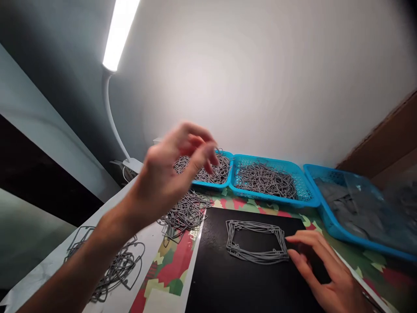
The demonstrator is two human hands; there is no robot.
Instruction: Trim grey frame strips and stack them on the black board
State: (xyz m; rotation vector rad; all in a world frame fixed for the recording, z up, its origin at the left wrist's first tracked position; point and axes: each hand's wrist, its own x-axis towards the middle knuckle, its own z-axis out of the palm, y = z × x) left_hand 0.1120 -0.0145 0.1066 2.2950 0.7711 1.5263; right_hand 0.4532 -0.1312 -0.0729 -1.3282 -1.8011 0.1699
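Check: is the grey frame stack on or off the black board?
On: the black board shows inside and around the stack.

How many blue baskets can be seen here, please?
3: the left basket, partly hidden by the left hand; the middle basket; and the right basket, toward the right edge.

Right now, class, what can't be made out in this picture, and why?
In the head view:
- left hand: blurred; whether it holds anything is unclear
- leftmost blue basket: partly hidden behind that hand
- grey frames at left: partly covered by left forearm
- lamp: cut off by the top edge
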